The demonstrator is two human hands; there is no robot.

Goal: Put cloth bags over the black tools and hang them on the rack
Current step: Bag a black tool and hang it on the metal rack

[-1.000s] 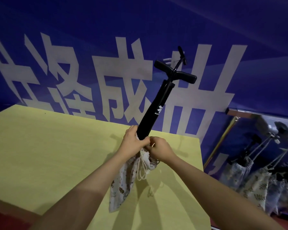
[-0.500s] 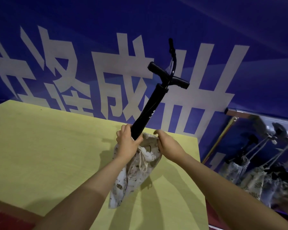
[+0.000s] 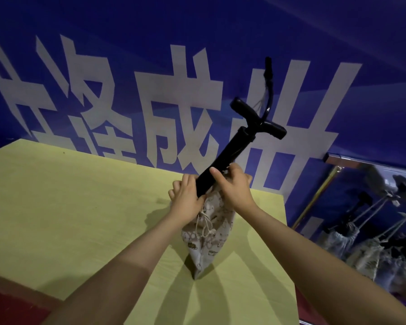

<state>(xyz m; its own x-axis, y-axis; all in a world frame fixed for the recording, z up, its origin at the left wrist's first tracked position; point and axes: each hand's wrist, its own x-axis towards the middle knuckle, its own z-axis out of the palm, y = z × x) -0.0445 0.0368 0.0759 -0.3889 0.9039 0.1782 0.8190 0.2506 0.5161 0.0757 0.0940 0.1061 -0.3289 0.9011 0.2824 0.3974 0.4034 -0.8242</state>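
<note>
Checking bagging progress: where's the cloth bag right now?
Head view, centre: the cloth bag stands on the yellow table, its mouth round the black tool, gripped by the left hand and right hand.

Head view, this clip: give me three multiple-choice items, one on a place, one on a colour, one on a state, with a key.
1. Where is the bag's bottom tip?
A. on the yellow table
B. hanging from the rack
C. on the floor

2. What colour is the wall behind the tool?
A. green
B. blue with white characters
C. plain red

3. How far is the tool bagged?
A. fully covered
B. not in the bag
C. lower end in, T-handle out

Key:
1 A, its tip rests on the tabletop.
2 B, white characters on blue.
3 C, both hands grip at the bag's mouth, handle above.
</note>
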